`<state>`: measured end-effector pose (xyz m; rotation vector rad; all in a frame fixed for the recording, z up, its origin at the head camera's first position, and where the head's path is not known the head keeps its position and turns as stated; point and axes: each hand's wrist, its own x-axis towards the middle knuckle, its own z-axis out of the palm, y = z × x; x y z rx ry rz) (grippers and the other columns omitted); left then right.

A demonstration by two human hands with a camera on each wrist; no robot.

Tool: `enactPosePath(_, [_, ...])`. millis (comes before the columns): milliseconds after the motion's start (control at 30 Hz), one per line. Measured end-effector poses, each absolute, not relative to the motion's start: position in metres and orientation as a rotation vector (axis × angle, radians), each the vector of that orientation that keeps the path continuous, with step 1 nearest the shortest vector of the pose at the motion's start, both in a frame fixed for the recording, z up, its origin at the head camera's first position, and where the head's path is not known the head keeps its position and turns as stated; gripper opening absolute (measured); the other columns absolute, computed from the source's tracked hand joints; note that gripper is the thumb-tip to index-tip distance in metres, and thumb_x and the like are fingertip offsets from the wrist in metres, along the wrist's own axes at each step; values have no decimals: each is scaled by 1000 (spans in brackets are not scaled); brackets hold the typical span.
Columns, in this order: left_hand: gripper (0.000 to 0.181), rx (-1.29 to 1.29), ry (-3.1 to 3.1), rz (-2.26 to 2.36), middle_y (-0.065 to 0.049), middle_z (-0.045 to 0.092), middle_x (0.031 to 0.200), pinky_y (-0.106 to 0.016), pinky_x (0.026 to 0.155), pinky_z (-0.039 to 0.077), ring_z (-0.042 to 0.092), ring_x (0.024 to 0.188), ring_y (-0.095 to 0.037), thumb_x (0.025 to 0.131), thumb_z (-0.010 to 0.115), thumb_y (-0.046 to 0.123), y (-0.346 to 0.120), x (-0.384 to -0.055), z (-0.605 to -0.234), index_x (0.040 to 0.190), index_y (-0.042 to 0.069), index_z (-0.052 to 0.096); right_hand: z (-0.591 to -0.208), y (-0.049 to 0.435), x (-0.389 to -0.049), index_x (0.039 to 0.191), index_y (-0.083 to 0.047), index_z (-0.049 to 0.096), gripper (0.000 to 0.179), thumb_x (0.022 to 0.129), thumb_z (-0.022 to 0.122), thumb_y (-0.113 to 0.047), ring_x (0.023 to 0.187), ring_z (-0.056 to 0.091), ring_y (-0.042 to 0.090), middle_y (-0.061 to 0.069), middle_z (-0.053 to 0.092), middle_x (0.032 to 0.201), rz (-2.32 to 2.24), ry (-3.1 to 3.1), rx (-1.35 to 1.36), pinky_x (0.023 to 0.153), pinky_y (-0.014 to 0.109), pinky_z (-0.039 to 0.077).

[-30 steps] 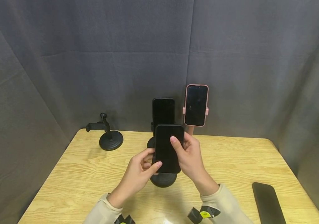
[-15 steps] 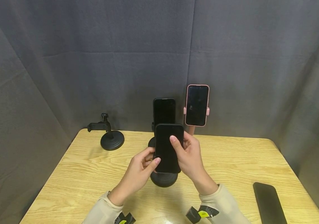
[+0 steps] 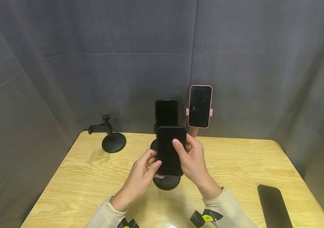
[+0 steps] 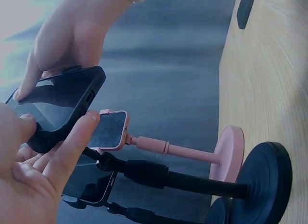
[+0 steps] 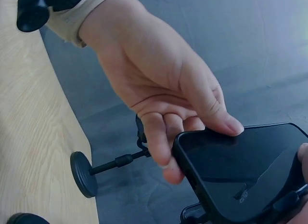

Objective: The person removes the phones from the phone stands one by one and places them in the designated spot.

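Note:
A black phone (image 3: 170, 152) stands upright at the front black stand, whose round base (image 3: 166, 183) shows below it. My right hand (image 3: 194, 158) grips the phone's right side, thumb across the screen and fingers behind. At the lower left edge my left hand (image 3: 141, 173) holds the phone; in the right wrist view its thumb (image 5: 228, 125) lies on the phone's edge and its fingers curl beneath the corner. A black stand pole (image 4: 202, 181) runs from behind the phone to its base in the left wrist view. The holder's grip is mostly hidden by phone and hands.
Directly behind, another black phone (image 3: 166, 112) stands in a black stand. To its right a pink-framed phone (image 3: 200, 107) sits in a pink stand. A black stand (image 3: 113, 142) with a bare holder is at back left. A dark phone-like slab (image 3: 274, 205) lies front right.
My left thumb has slid slightly up and left toward the phone's edge, and a left fingertip now shows under its bottom edge. The right hand and phone stay nearly still.

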<state>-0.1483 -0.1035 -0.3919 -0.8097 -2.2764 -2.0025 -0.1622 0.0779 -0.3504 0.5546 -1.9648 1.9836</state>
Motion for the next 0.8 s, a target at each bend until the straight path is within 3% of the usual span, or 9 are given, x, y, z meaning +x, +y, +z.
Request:
enactPosePath(233, [29, -834, -2197, -2075, -32, 65, 126, -42, 66, 64, 73, 99, -38, 106, 50, 13, -102, -148, -392, 127, -7, 51, -350, 79, -164, 118, 15, 59, 23, 100, 59, 1, 89, 75, 6, 38, 68, 109, 1971, -1968, 588, 73, 37, 64])
enactPosePath(533, [27, -820, -2172, -2156, -34, 63, 126, -38, 69, 65, 72, 103, -33, 107, 48, 11, -103, -147, -391, 125, -9, 49, -349, 80, -164, 118, 14, 60, 23, 101, 58, 0, 87, 76, 6, 35, 70, 108, 1980, -1967, 634, 70, 35, 64])
enactPosePath(800, [26, -806, -2130, -2187, -36, 63, 122, -41, 69, 65, 73, 97, -9, 107, 48, 10, -102, -148, -394, 124, -10, 49, -350, 82, -165, 118, 14, 60, 24, 101, 59, -2, 86, 76, 7, 36, 70, 107, 1984, -1970, 649, 70, 35, 64])
